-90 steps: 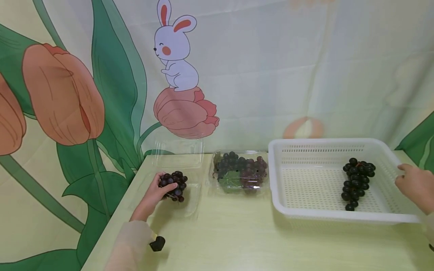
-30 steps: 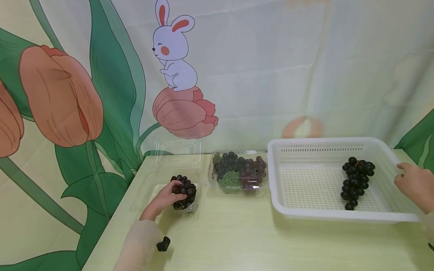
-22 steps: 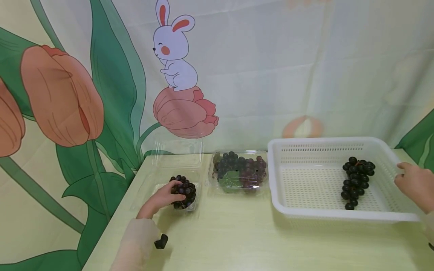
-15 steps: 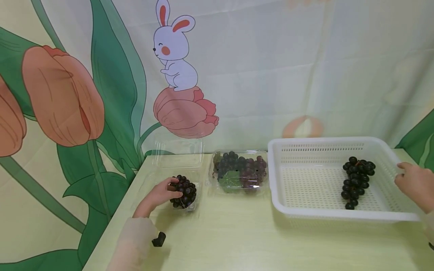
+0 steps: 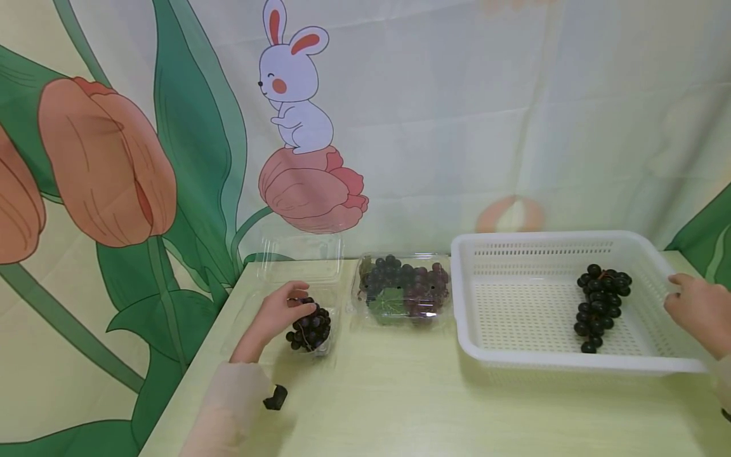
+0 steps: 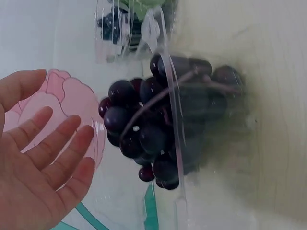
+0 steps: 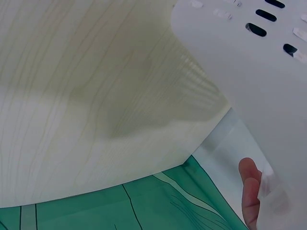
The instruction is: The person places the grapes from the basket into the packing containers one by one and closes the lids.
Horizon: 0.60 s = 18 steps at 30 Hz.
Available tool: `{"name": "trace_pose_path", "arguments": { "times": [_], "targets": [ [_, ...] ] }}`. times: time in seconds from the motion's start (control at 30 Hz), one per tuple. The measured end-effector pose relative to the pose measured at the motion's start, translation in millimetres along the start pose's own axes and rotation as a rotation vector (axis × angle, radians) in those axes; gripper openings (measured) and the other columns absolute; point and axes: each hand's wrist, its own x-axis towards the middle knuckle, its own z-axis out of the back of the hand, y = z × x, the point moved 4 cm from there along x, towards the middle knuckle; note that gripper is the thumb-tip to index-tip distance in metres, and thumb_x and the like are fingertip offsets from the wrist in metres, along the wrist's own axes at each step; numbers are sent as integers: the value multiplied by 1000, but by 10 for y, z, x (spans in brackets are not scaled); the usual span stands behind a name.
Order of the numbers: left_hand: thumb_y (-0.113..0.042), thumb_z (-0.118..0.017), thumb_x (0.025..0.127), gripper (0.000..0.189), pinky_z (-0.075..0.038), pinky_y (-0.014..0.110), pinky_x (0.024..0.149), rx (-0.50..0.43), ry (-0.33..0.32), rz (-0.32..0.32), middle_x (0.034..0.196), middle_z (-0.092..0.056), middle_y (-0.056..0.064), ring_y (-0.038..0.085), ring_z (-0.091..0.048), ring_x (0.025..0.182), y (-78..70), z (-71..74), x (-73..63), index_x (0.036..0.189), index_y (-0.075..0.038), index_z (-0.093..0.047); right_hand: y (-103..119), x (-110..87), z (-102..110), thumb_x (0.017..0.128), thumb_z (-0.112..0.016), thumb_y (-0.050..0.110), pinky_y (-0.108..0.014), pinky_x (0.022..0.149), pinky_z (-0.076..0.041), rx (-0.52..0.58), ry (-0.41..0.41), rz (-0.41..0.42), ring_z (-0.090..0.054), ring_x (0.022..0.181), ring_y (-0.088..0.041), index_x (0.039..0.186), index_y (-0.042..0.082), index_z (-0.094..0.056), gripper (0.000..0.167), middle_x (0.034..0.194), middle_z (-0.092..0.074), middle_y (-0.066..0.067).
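Note:
In the head view my left hand (image 5: 276, 312) hovers over a bunch of dark grapes (image 5: 313, 331) in an open clear plastic box (image 5: 324, 350). The left wrist view shows that hand (image 6: 48, 163) with fingers spread and nothing in the palm, apart from the grapes (image 6: 129, 124); part of the bunch shows through the box wall. At the far right my right hand (image 5: 699, 312) holds the right rim of a white basket (image 5: 474, 336). Two of its fingers (image 7: 250, 191) appear beside the basket wall (image 7: 259, 96) in the right wrist view. Another grape bunch (image 5: 598, 304) lies inside the basket.
A lidded clear box (image 5: 402, 292) of grapes with a green leaf label stands between the open box and the basket. The open box's raised lid (image 5: 299, 257) is behind it. A printed curtain (image 5: 411, 127) hangs along the table's (image 5: 400, 393) back edge.
Three seconds ago my left hand held the grapes farther left; they then went into the clear box. Since then its fingers have let go and risen upward. The right hand has stayed put.

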Motion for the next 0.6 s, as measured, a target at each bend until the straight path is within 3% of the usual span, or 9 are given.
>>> {"name": "trace_pose_path", "arguments": {
  "times": [0.33,0.6],
  "targets": [
    [-22,-59,84,41,-46,39,85,-59,-30,-74,119,-54,12,28,-54,104,-234,-149,16,122,-12,-47,16,-5,16,80,-36,3,-28,42,-28,2,24,-26,-31,40,-16,110,-20,-41,38,59,-50,-20],
    [-24,-61,83,38,-48,36,81,-85,-12,-122,116,-56,11,23,-55,100,-462,-357,2,118,-13,-51,24,-21,16,81,-36,3,-28,41,-28,7,28,-30,-30,39,-15,111,-20,-41,38,52,-46,-13]
  ]
}}
